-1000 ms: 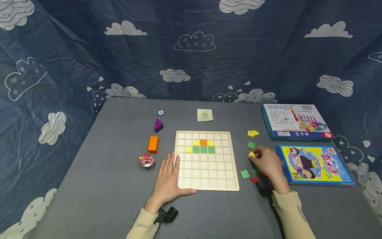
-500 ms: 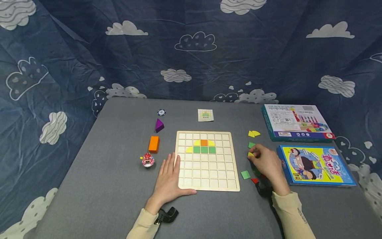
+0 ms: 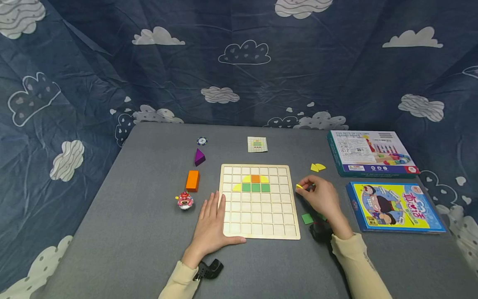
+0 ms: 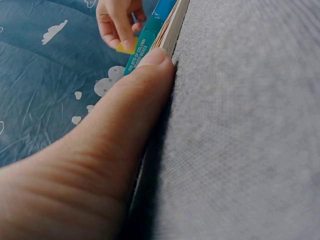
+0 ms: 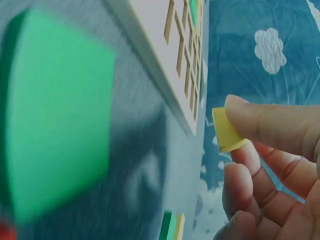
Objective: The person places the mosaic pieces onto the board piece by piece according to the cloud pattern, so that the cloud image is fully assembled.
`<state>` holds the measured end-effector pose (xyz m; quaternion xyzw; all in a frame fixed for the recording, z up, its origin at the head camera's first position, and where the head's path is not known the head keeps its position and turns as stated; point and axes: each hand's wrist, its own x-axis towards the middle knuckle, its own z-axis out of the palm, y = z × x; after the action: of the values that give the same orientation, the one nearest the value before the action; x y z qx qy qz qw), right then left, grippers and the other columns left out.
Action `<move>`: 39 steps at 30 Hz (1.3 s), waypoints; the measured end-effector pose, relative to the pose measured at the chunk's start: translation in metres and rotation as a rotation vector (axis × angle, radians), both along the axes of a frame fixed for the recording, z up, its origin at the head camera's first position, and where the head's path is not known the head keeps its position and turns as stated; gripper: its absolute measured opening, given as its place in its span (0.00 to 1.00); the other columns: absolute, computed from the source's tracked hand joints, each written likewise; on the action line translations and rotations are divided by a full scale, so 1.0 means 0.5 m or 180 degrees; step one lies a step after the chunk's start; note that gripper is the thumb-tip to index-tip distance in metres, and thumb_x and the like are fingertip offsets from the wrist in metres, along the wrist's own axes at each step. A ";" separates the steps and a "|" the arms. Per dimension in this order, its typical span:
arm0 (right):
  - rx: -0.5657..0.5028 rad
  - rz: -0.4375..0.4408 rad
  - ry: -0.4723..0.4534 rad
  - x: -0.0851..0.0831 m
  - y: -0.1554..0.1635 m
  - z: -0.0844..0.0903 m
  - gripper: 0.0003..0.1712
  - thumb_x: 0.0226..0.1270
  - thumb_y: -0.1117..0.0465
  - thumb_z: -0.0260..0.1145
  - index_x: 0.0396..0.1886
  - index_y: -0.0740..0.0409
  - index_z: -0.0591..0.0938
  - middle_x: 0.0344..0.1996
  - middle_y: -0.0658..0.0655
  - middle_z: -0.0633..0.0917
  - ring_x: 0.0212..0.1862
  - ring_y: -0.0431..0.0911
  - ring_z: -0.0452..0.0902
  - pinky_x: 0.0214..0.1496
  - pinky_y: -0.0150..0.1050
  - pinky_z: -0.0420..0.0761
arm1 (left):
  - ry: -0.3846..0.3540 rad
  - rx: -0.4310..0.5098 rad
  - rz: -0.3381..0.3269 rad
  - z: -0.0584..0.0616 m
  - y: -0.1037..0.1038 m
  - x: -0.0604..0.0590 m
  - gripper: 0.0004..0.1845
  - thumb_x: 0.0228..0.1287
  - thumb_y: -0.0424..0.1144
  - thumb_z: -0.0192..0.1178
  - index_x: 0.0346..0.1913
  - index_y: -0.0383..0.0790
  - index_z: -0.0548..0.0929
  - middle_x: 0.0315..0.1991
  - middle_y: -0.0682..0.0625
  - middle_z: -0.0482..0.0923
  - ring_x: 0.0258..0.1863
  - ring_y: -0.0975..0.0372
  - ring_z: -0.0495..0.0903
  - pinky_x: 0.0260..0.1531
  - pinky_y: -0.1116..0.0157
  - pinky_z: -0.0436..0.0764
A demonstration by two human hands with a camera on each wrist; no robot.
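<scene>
We see the right hand (image 3: 320, 197) pinching a small yellow piece (image 3: 299, 186) between thumb and fingertip, grip closed on it, held just off the right edge of the wooden grid board (image 3: 259, 201) and above the gray table (image 3: 149, 232); the right wrist view shows the same yellow piece (image 5: 227, 131) nipped at the fingertips (image 5: 260, 120) with the board edge close by. The left hand (image 3: 210, 224) lies flat with straight fingers, grip released, resting on the table and touching the board's lower left edge, thumb along its front edge; the left wrist view shows only a finger (image 4: 125, 115) pressed against the board's side. The board's grid holds a few tiles in its upper rows: an orange square (image 3: 255, 178) flanked by yellow quarter-rounds, then a row of three green squares (image 3: 255, 187) with one more yellow quarter-round at their left end; the other cells show bare wood. Loose on the table right of the board: a pair of yellow pieces (image 3: 317, 167) and a green square (image 3: 307, 218) near the right wrist. Left of the board sit an orange block (image 3: 192, 180), a purple wedge (image 3: 199, 157), a small red toy (image 3: 184, 200) and a round chip (image 3: 202, 141). A pattern card (image 3: 257, 144) lies behind the board. Two closed boxes (image 3: 373, 153) (image 3: 396, 206) lie at the right; contents not visible.
</scene>
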<state>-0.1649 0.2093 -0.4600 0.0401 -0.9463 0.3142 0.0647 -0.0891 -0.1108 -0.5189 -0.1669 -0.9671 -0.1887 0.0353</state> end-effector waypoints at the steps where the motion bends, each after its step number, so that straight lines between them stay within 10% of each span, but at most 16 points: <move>1: -0.0027 0.0025 -0.0018 -0.002 -0.005 0.000 0.09 0.54 0.61 0.74 0.30 0.58 0.83 0.23 0.52 0.79 0.21 0.45 0.67 0.20 0.39 0.63 | 0.0006 -0.0002 -0.0003 0.000 0.000 0.000 0.73 0.33 0.79 0.61 0.73 0.30 0.47 0.74 0.34 0.40 0.73 0.49 0.38 0.69 0.55 0.37; 39: -0.0021 0.0419 -0.0527 -0.048 -0.100 -0.004 0.04 0.57 0.62 0.72 0.32 0.57 0.88 0.26 0.51 0.85 0.29 0.45 0.78 0.30 0.41 0.74 | 0.0007 0.0018 -0.0022 0.006 0.000 0.001 0.72 0.33 0.79 0.61 0.73 0.29 0.48 0.73 0.34 0.41 0.73 0.48 0.39 0.69 0.54 0.38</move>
<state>-0.1887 0.1594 -0.4619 0.0758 -0.9427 0.3232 -0.0344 -0.0884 -0.1108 -0.5161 -0.1704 -0.9659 -0.1914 0.0362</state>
